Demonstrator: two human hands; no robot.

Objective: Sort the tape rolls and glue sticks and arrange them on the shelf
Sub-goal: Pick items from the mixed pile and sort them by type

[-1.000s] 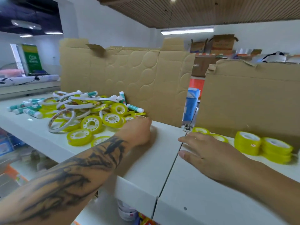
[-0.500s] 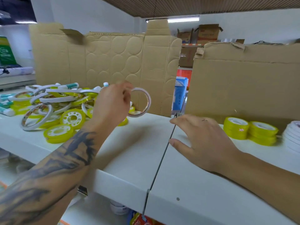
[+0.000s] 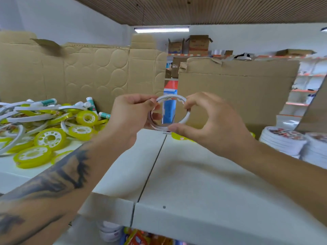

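White shelf (image 3: 194, 183): sorted white roll stacks (image 3: 283, 142) at three o'clock; mixed heap of yellow tape rolls and glue sticks (image 3: 49, 128) remains at nine. Your left hand (image 3: 129, 119) and right hand (image 3: 212, 124) pinch one thin white tape ring (image 3: 188, 115) mid-air, centre.

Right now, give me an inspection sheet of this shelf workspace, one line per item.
Surface: white shelf, two boards meeting at a seam.
Job's things: thin white tape ring held up by both hands; mixed pile of yellow tape rolls, white rings and glue sticks at left; stacked white rolls at right.
Clutter: blue carton behind the ring.
Hands: left hand and right hand pinch the ring.
Cables: nothing seen.
Surroundings: cardboard sheets behind.
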